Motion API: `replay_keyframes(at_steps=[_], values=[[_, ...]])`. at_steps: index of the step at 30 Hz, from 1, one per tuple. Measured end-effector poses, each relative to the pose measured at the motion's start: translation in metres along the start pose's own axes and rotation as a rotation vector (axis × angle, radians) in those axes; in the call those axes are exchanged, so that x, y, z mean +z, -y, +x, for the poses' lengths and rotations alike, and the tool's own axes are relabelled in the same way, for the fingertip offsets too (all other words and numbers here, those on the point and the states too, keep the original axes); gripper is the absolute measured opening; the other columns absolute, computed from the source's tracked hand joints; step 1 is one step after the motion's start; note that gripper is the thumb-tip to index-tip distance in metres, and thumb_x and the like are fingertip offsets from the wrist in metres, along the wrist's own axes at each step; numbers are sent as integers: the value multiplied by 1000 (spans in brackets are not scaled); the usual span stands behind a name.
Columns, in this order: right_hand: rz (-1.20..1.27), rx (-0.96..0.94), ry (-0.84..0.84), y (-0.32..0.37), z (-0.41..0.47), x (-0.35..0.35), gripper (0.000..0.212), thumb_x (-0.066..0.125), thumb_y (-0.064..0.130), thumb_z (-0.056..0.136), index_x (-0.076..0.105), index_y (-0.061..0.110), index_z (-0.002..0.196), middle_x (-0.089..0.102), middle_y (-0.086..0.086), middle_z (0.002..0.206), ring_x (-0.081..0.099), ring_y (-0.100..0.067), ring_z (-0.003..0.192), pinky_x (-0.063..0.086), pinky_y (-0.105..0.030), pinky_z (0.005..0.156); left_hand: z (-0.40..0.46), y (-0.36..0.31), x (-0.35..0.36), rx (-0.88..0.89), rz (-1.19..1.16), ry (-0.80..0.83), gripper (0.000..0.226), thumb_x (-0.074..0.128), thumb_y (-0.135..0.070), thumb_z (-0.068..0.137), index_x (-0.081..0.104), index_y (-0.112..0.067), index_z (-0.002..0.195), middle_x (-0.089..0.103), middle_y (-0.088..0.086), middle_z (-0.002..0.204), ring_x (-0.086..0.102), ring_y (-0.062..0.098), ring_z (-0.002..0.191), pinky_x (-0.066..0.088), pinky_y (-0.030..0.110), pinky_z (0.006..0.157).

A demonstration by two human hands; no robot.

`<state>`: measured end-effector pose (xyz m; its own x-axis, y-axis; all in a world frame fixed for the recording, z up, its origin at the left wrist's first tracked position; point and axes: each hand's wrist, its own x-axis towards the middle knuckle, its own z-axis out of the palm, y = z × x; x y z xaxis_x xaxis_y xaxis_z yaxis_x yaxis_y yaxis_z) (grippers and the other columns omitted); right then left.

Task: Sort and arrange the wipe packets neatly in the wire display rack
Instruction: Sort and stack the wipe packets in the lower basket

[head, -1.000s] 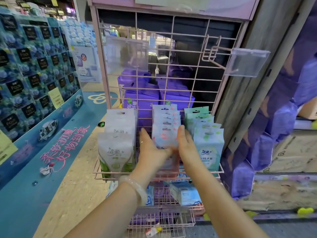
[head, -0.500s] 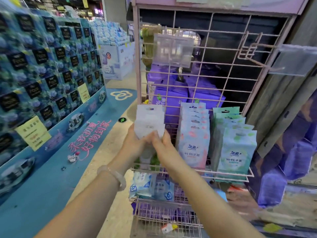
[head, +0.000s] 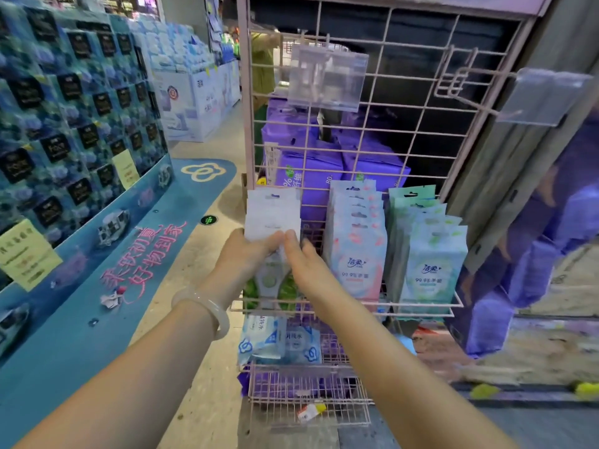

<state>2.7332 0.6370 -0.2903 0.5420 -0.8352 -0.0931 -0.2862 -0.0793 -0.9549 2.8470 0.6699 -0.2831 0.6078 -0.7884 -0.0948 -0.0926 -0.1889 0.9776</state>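
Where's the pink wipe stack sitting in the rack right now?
In the head view, the pink wipe stack stands in the middle of the wire rack's upper basket, between the white-green stack and the mint stack.

1. The lower part of the white-and-green wipe packets (head: 273,222) is hidden behind the left hand (head: 241,257) and right hand (head: 306,270); whether either grip closes on a packet cannot be told.
2. Behind the front packet of the pink wipe packets (head: 359,254) and of the mint wipe packets (head: 431,264), only the top edges of the rest show.
3. Print on the purple packs (head: 311,170) is crossed by the wires of the wire rack (head: 421,118) and only partly legible.
4. The stacked display (head: 64,108) at left is blurred and cut off by the frame's edge.
5. A small item (head: 311,412) in the bottom basket is too blurred to identify.
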Motion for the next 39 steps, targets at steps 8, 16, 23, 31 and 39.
replay_keyframes(at_steps=[8, 16, 23, 31, 39], values=[[156, -348, -398, -25, -60, -44, 20, 46, 38, 92, 62, 29, 100, 66, 16, 99, 58, 6, 93, 45, -15, 83, -81, 0, 35, 773, 180, -161, 57, 61, -14, 82, 42, -3, 134, 34, -2, 139, 31, 8, 134, 22, 12, 110], [197, -92, -769, -64, -63, -155, 41, 42, 42, 93, 41, 17, 126, 53, -3, 130, 54, -14, 113, 47, -35, 94, -109, 1, 121, 412, 225, 526, 73, 52, -27, 93, 6, -23, 150, 8, -11, 158, 8, 3, 143, 7, 14, 108], [100, 60, -537, -58, -40, -187, 65, 24, 63, 89, 25, 27, 144, 30, 5, 151, 30, -17, 136, 26, -29, 101, -69, -17, 195, 85, 57, 409, 77, 66, -17, 80, 22, -9, 143, 50, 2, 130, 45, 21, 127, 34, 20, 96], [157, 67, -306, -71, -23, -202, 74, 22, 69, 85, 35, 22, 140, 43, 2, 144, 41, -17, 130, 32, -42, 111, -36, -22, 222, 25, -113, 355, 74, 76, 5, 53, 52, -8, 121, 69, 11, 109, 65, 26, 102, 54, 41, 90], [125, -199, -559, -64, -41, -198, 65, 39, 55, 90, 31, 17, 141, 36, 1, 148, 34, -7, 134, 27, -25, 110, -56, -27, 222, 100, -35, 234, 106, 82, -11, 52, 25, -11, 141, 58, 8, 129, 56, 24, 118, 46, 44, 100]])
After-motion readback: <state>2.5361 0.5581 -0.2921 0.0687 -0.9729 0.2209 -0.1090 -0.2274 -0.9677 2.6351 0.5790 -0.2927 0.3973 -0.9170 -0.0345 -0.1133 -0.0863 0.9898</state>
